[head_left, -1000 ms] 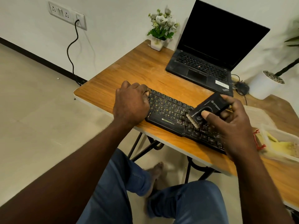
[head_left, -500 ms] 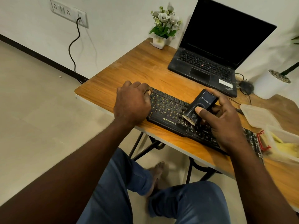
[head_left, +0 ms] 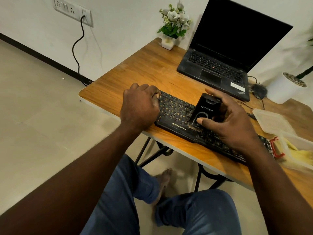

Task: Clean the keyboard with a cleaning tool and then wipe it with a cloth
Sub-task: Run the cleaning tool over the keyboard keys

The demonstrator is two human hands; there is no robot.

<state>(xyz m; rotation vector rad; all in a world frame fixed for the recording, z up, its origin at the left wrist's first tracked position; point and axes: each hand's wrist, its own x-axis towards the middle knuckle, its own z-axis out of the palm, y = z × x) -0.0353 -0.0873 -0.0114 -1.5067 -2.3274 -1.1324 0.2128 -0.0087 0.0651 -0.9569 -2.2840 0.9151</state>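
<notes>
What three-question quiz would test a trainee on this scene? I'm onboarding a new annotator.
1. True or false: the right hand grips the black brush-tipped cleaning tool.
2. The tool's bristles touch: A) a black laptop, B) the black Zebronics keyboard, C) a white flowerpot.
3. Fill in: the clear plastic container holds a ____ cloth.
Key: 1 true; 2 B; 3 yellow.

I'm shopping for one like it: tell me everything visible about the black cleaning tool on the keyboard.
The cleaning tool is a black, plastic-looking block with grey lettering, an oval recess and pale bristles along its lower edge. It stands tilted, bristles on the keyboard; the right hand grips it, thumb on the recess.
</notes>
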